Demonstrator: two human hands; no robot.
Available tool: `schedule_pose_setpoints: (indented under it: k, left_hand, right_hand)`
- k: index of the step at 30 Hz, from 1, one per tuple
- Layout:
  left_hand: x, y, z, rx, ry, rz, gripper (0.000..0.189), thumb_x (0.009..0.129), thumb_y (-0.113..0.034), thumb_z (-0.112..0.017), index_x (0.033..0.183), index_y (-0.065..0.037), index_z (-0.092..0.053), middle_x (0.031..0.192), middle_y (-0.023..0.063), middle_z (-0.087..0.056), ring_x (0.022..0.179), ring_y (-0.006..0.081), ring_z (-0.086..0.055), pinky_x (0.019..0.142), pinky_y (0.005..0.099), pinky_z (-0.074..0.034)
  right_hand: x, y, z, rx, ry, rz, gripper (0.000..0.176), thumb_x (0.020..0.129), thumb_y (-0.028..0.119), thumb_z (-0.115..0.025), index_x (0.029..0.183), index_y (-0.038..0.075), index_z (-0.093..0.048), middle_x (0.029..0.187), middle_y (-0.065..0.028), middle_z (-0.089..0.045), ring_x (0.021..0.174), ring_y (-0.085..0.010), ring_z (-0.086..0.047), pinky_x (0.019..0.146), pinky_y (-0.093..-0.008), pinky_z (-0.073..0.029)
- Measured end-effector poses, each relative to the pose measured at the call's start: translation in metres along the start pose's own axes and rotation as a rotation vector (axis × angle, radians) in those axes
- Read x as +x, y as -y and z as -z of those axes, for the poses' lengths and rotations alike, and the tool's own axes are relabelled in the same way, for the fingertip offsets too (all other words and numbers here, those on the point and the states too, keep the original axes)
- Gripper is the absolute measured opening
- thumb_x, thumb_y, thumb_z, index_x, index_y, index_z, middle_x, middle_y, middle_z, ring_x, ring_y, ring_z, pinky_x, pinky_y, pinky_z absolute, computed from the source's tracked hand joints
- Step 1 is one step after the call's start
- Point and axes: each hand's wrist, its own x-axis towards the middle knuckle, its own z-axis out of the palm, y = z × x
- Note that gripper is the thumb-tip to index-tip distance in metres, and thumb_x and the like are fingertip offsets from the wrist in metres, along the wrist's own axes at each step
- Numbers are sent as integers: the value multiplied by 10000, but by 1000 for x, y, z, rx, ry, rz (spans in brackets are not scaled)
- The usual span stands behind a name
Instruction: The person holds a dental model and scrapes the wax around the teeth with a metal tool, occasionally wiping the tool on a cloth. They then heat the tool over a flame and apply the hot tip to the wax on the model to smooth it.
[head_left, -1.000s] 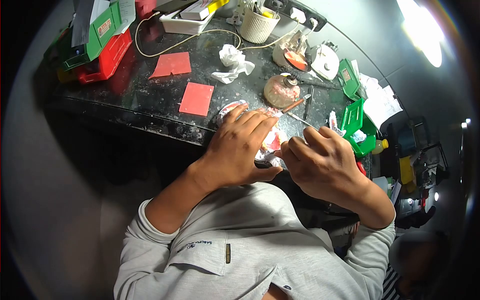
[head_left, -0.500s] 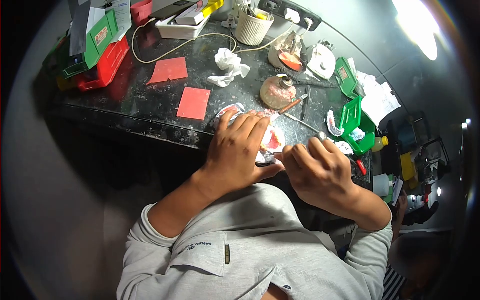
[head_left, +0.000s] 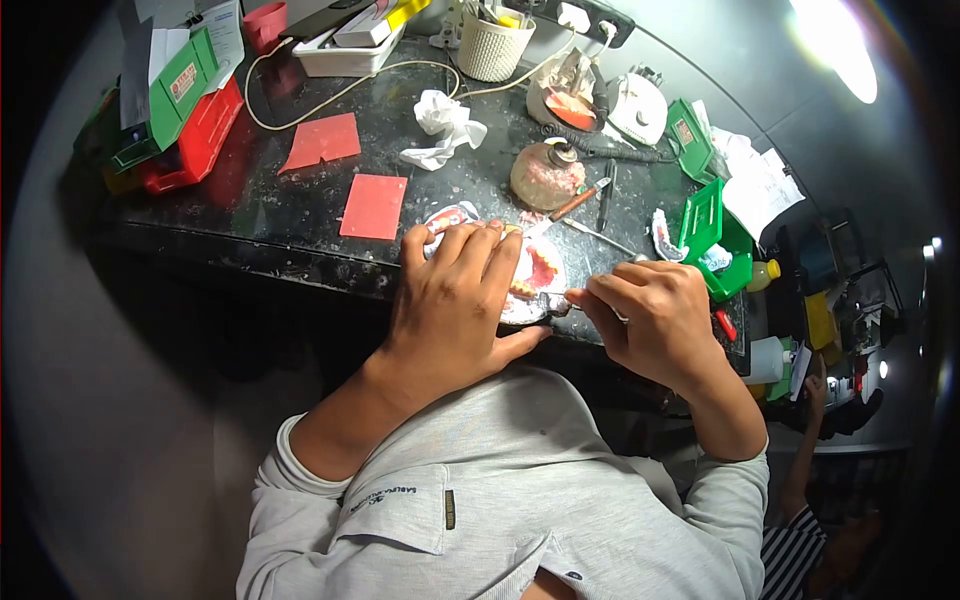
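My left hand [head_left: 455,290] holds a dental cast [head_left: 541,268] with pink wax and yellowish teeth, near the table's front edge. Its fingers lie over the left side of the cast, with the thumb along the near edge. A second pinkish-white cast part [head_left: 452,217] shows beyond the fingertips. My right hand [head_left: 655,315] is closed, with its fingertips at a small dark metal part [head_left: 557,303] on the cast's right side. What sits inside that fist is mostly hidden; only a thin glint shows.
Pink wax sheets [head_left: 373,207] and crumpled tissue [head_left: 440,130] lie beyond. A round burner [head_left: 547,178], a red-handled knife [head_left: 578,203] and a thin metal tool [head_left: 600,237] sit behind the cast. At right stands a green box [head_left: 735,265]. Another person's arm [head_left: 808,430] shows far right.
My right hand has moved slightly right and turned, uncovering more of the cast. My left hand has shifted a little left and stays on the cast. The view has moved slightly.
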Motion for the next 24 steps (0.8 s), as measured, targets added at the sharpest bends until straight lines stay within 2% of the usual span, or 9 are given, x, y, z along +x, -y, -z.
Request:
schedule_pose_setpoints:
  k: [7, 16, 18, 24]
  left_hand:
    - [2, 4, -1, -9, 0, -3, 886, 696, -519, -932, 1376, -35, -634, 1253, 104, -654, 1212, 278, -581, 1080, 499, -319]
    - [2, 3, -5, -12, -20, 14, 895, 661, -503, -947, 1364, -43, -636, 1234, 99, -660, 1204, 275, -587, 1061, 495, -336]
    - [3, 4, -6, -11, -70, -14, 883, 639, -504, -966, 1299, -15, -641, 1174, 94, -645, 1131, 252, -583, 1027, 470, -354]
    - [5, 1, -5, -7, -84, -5, 869, 612, -467, -981, 1276, -19, -646, 1161, 91, -647, 1104, 253, -586, 1021, 467, -359]
  right_hand:
    - [-2, 4, -3, -1, 2, -7, 289, 926, 248, -805, 700, 107, -693, 633, -51, -662, 527, -267, -652, 473, -415, -473]
    - [-8, 16, -6, -34, 67, -91, 347, 994, 271, -740, 703, 90, -685, 644, -91, -689, 512, -287, -681, 454, -430, -495]
    - [-8, 17, -7, -15, 77, -102, 348, 1006, 272, -722, 713, 87, -687, 634, -100, -684, 510, -298, -676, 457, -436, -497]
    - [-8, 19, -11, 38, 106, -136, 334, 1022, 275, -693, 756, 73, -695, 625, -120, -678, 499, -339, -656, 469, -452, -503]
